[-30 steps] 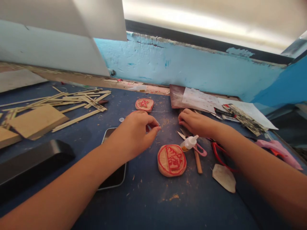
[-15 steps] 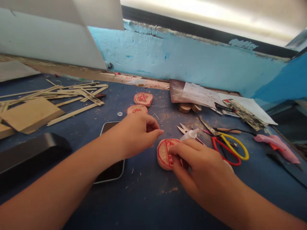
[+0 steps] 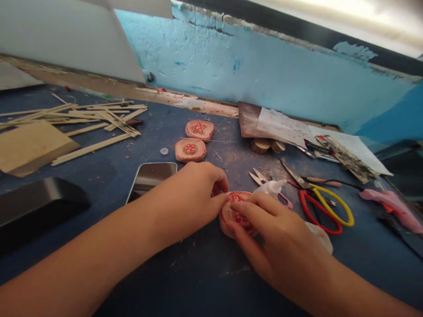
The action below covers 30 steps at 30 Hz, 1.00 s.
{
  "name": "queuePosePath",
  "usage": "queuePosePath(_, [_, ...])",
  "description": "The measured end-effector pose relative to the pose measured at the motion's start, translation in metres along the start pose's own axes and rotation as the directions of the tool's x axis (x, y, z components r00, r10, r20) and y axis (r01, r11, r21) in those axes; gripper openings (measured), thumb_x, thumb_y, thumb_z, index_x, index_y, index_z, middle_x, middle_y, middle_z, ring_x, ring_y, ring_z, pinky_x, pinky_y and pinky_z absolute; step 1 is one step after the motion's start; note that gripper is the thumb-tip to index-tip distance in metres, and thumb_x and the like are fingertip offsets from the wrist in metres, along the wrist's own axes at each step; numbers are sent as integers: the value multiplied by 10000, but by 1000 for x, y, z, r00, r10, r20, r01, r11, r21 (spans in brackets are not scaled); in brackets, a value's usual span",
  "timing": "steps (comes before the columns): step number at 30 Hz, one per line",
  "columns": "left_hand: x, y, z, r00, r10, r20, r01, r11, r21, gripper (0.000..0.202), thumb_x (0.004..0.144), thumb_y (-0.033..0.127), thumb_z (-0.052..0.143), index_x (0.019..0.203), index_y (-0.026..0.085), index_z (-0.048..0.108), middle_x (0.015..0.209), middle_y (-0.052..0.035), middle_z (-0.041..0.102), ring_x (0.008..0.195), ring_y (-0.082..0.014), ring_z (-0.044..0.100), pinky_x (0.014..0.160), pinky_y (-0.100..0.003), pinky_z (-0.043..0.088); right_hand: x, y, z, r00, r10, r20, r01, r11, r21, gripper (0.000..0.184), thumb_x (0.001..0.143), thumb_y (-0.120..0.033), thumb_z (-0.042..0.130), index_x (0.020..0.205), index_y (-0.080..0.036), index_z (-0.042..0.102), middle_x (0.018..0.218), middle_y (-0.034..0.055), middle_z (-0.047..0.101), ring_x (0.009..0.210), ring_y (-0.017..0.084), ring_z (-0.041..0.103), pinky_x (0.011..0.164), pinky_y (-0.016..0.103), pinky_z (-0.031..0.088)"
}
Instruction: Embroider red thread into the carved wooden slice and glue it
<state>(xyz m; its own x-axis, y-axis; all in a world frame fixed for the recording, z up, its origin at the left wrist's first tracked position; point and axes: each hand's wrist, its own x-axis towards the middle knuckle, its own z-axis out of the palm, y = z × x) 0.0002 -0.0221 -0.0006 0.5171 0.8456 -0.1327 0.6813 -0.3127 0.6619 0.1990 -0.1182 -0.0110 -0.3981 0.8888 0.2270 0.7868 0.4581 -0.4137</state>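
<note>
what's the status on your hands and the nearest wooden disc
Left hand at wooden disc, left edge; right hand over its face. Disc flat, partly covered. White bottle close by.

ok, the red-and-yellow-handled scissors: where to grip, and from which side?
Scissors: probably best by the handle loops, from the near right. The loops face that way, exposed, while the blades point away toward the wall. The right hand sits left of the loops, so that side looks tighter.

My head camera looks forward and down at my nearby hands (image 3: 194,193), blue wall (image 3: 280,75) across the upper frame.
</note>
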Motion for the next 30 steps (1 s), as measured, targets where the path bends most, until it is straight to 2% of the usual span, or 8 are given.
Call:
queuePosePath(3, [-2,2,0,1000,-5,17,5,1000,29,114,859,310,719,875,272,825,899,3,839,802,-220,760,697,-333,540,-5,7,-11,998,-39,39,39,999,0,216,1118,-200,517,1096,-208,732,1107,85,753,931,200,753,811,320,627])
queuePosePath(7, [-2,6,3,998,-34,61,32,999,39,86,840,274,728,833,287,813,865,25,822,780,-215,741,669,-338,518,-11,14,-16,978,-96,185,103,994,-25,257,1116,-208,514,1242,-226,738,1052,74,763,855,195,750,728,308,603])
queuePosePath(9, [0,7,5,997,-23,74,20,999,36,95,833,241,724,816,285,806,822,33,807,760,-209,732,656,-335,505,-14,16,-14,965,-142,220,155,987,-45,302,1104,-201,521,1335,-232,714,1010,59,768,768,185,729,631,300,556])
queuePosePath(13, [3,7,10,996,6,88,-8,1000,15,113,831,195,719,814,272,800,788,40,792,744,-198,726,654,-329,494,-20,19,-7,947,-245,208,271,957,-108,409,1049,-143,535,1428,-200,677,885,16,742,622,205,673,461,371,404])
queuePosePath(18, [2,6,11,995,-16,99,13,1000,22,130,831,178,713,822,273,802,782,51,787,737,-186,724,655,-315,487,-24,23,-7,948,-235,215,263,959,-110,437,1080,-145,485,1483,-195,647,935,42,764,680,199,698,492,340,431])
queuePosePath(21, [3,7,11,996,-11,94,7,999,41,116,839,198,718,821,275,803,783,50,791,740,-186,726,645,-307,473,-22,22,-13,930,-220,295,266,956,-124,414,1111,-120,399,1336,-219,731,869,26,729,613,161,633,500,312,432])
queuePosePath(24, [3,8,10,996,5,94,-10,999,52,120,854,216,708,841,280,807,810,50,805,761,-186,733,653,-302,472,-18,19,-20,920,-248,302,304,940,-155,448,1156,-135,322,1225,-200,759,842,4,692,574,134,586,470,310,393])
queuePosePath(30, [0,9,8,996,0,91,-8,997,79,109,869,261,702,820,281,798,818,44,804,766,-191,724,662,-312,466,-16,14,-25,911,-254,325,325,928,-184,433,1179,-157,308,1366,-159,699,898,1,692,661,141,648,507,322,436])
